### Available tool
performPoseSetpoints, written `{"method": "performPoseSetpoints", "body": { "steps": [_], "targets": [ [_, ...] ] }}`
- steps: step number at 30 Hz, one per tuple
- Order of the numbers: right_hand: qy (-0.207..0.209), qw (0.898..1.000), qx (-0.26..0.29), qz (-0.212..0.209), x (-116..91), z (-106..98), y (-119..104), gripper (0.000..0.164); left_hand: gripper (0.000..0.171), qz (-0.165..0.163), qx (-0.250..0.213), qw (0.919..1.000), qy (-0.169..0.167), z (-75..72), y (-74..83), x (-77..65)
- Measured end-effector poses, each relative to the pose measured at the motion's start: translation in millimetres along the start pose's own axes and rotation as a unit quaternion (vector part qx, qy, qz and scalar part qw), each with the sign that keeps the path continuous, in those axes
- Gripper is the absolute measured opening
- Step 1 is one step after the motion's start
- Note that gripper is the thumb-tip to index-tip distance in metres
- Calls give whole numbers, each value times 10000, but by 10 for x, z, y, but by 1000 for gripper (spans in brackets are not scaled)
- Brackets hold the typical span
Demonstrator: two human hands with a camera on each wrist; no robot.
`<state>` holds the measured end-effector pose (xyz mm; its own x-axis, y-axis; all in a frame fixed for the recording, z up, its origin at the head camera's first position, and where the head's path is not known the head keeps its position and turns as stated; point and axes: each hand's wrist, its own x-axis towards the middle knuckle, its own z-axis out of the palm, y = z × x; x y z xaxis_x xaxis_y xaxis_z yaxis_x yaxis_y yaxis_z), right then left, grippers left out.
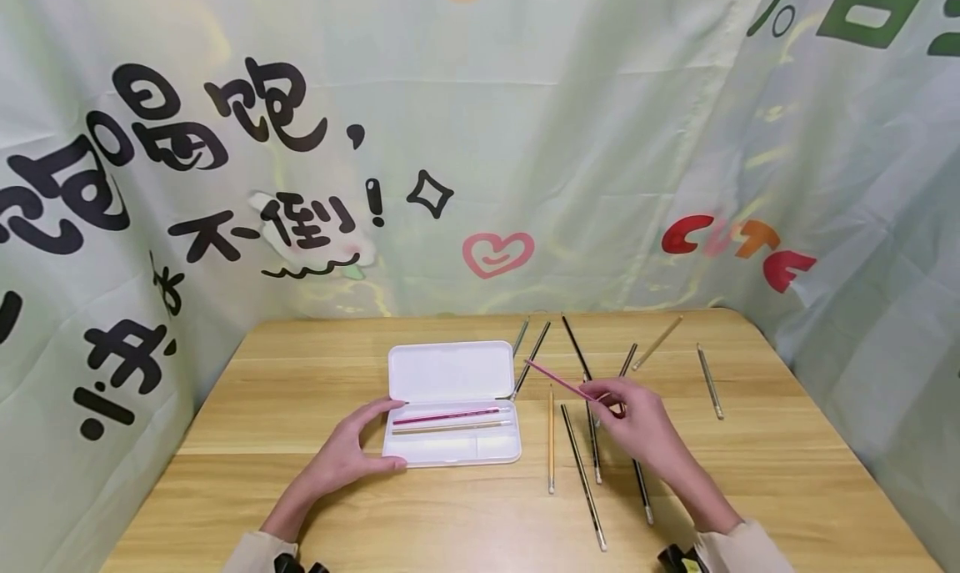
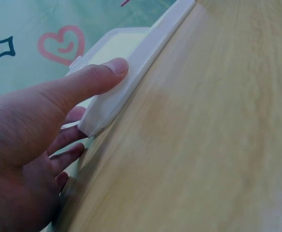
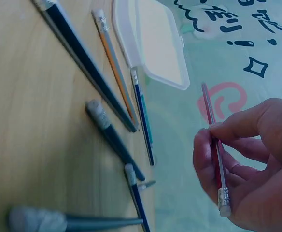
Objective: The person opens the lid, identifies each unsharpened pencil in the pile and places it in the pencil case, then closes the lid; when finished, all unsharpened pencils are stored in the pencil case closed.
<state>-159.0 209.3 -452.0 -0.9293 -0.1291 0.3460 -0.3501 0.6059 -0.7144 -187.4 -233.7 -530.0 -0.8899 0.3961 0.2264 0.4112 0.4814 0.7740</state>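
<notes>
A white pencil case [image 1: 450, 371] lies open on the wooden table [image 1: 300, 373], lid toward the back. Its tray holds a pink pencil [image 1: 446, 416] and a tan pencil [image 1: 450, 427]. My left hand [image 1: 392, 436] holds the case's left end, thumb on the front edge and fingers on the far side. In the left wrist view the thumb [image 2: 107, 72] presses on the case's rim [image 2: 146, 50]. My right hand [image 1: 604, 404] pinches another pink pencil [image 1: 558, 379] above the table, right of the case. The right wrist view shows that hand [image 3: 213, 145] pinching the pencil [image 3: 207, 104] near its eraser end.
Several loose pencils lie right of the case, among them a yellow one [image 1: 551, 439], dark ones [image 1: 583, 477] [image 1: 641, 485] and two near the right edge [image 1: 708, 381] [image 1: 657, 342]. A printed fabric backdrop [image 1: 480, 181] closes in the back and both sides.
</notes>
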Motion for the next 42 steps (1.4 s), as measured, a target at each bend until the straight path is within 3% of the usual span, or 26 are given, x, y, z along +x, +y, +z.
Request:
{"method": "performPoseSetpoints", "body": {
  "steps": [9,17,23,29,37,42],
  "targets": [
    [-75,9999,31,-147,72,240,-147,12,81,-11,0,10000,18,6,-1,2],
    [-460,9966,51,-687,142,446,-264,32,84,-129,23,9999,-23,6,-8,10],
    [-498,9934,38,-1036,229,564,-359,28,85,-117,-5,9999,-14,8,-18,11],
    [-598,9953,112,-755,291,694,-398,21,84,-71,-7,10000,-16,5,-16,15],
    [-1125,9905,468,-642,352,912,-380,12,84,-132,-87,9999,-23,15,-2,12],
    [-1186,9889,464,-764,387,1042,-384,13,85,-143,-112,9998,-32,16,-3,13]
  ]
}}
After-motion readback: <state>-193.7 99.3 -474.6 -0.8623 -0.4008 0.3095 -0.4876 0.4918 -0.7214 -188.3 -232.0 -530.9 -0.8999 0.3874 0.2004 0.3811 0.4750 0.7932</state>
